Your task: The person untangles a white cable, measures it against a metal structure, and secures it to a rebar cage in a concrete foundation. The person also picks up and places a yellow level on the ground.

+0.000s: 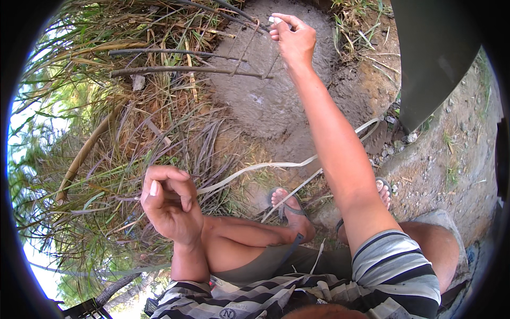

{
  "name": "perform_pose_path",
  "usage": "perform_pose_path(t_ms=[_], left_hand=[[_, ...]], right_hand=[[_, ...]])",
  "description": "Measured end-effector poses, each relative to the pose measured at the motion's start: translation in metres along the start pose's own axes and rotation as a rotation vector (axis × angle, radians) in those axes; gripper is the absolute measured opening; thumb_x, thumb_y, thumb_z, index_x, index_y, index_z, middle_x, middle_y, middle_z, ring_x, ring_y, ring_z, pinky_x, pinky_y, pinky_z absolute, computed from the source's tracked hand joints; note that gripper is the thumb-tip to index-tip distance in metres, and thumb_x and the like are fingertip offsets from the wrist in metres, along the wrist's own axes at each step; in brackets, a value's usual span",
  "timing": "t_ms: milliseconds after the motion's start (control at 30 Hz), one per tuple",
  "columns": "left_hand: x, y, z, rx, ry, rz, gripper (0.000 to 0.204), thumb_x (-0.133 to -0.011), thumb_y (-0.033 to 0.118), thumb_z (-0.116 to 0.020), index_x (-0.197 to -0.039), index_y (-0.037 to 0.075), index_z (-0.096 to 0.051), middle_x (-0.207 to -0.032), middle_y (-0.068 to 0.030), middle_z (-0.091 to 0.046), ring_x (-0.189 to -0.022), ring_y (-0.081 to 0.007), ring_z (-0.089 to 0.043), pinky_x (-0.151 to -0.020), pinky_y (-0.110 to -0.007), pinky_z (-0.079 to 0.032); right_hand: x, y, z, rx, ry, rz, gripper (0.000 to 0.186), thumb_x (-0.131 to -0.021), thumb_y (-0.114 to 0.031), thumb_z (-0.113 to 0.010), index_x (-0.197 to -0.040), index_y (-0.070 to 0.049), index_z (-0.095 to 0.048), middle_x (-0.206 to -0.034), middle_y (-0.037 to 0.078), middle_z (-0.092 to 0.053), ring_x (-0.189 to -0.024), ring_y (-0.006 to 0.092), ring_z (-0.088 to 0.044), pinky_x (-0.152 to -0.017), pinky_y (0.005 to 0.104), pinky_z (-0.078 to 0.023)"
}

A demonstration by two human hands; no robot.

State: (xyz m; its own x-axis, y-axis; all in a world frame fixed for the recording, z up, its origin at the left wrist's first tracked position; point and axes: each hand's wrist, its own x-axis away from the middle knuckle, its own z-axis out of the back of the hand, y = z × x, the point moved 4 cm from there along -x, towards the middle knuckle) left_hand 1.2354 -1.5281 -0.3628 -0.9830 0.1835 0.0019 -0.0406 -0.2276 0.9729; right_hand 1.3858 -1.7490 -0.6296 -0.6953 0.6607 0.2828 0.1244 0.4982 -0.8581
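Observation:
My left hand (172, 204), at the left, has its fingers curled in toward the thumb. A pale flat strip (265, 166) runs up to it and shows on both sides of the fingers, so the hand appears closed on it. Further off, my right hand (294, 42) is pinched shut beside the end of a dark rod (241, 20); what lies between its fingertips is too small to make out. Several rods, among them a brown one (175, 69), are joined by thin crosspieces (245, 50) over a round patch of wet grey mud or cement (255, 103).
Long grass (95, 170) and a bent stick (87, 151) lie to the left. A dark curved panel (433, 58) stands at the right, by gravel (404, 141). My sandalled feet (289, 204) are just below the strip, which loops behind my right forearm.

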Motion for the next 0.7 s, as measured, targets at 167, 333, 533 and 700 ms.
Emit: perform_pose_path(t_ms=[167, 333, 533, 700], left_hand=[[0.009, 0.005, 0.015, 0.013, 0.07, -0.019, 0.045, -0.105, 0.033, -0.039, -0.092, -0.006, -0.057, -0.052, 0.0, -0.04, -0.044, -0.0067, -0.03, -0.045, -0.024, -0.024], [0.028, 0.017, 0.035, -0.014, 0.11, -0.056, 0.044, -0.105, 0.033, -0.038, -0.094, -0.005, -0.057, -0.052, -0.0003, -0.04, -0.044, -0.0063, -0.029, -0.045, -0.024, -0.023], [0.044, 0.022, 0.051, -0.023, 0.088, -0.1, 0.039, -0.107, 0.031, -0.035, -0.095, -0.002, -0.052, -0.053, 0.0003, -0.036, -0.044, -0.007, -0.026, -0.044, -0.025, -0.022], [0.047, 0.02, 0.062, 0.015, 0.103, -0.102, 0.038, -0.107, 0.031, -0.035, -0.095, -0.001, -0.052, -0.053, 0.0004, -0.036, -0.044, -0.0069, -0.024, -0.043, -0.025, -0.021]], right_hand=[[0.02, -0.002, 0.004, -0.043, -0.001, 0.008, 0.021, -0.094, -0.003, -0.064, -0.112, 0.001, -0.074, -0.087, 0.009, -0.074, -0.068, 0.0094, -0.067, -0.058, 0.023, -0.055], [0.037, 0.012, 0.017, 0.006, -0.025, -0.028, 0.024, -0.097, -0.008, -0.067, -0.118, 0.001, -0.072, -0.092, 0.009, -0.074, -0.073, 0.0105, -0.067, -0.062, 0.0234, -0.056], [0.032, 0.025, 0.005, -0.044, -0.017, -0.04, 0.02, -0.096, -0.005, -0.064, -0.113, 0.004, -0.068, -0.088, 0.011, -0.074, -0.073, 0.0121, -0.07, -0.064, 0.024, -0.057], [0.024, 0.011, -0.017, -0.057, -0.031, -0.05, 0.02, -0.097, -0.006, -0.064, -0.114, 0.004, -0.067, -0.088, 0.013, -0.075, -0.071, 0.0127, -0.07, -0.064, 0.0247, -0.057]])
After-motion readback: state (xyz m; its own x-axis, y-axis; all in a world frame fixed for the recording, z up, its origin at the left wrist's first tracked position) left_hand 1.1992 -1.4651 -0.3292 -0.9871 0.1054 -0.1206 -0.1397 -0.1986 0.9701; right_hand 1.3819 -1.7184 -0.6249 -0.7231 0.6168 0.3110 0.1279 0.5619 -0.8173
